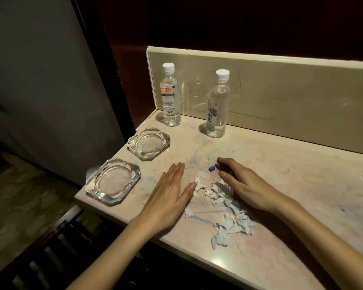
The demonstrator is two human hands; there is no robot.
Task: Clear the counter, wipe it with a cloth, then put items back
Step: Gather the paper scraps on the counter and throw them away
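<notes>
Bracketing the torn paper scraps [222, 197] with both hands, you seem set to gather the litter before any wiping: your left hand [172, 191] lies flat with its grip spread, thumb touching the pile's near-left edge, while your right hand [245, 185] curls over the far side, though I cannot tell whether that grip pinches anything. The table [302, 185] carries blue marks, a small blue cap [211, 168] just beside your right fingertips, and two bottles [171, 95] and two ashtrays [113, 181] not yet cleared; no cloth shows.
</notes>
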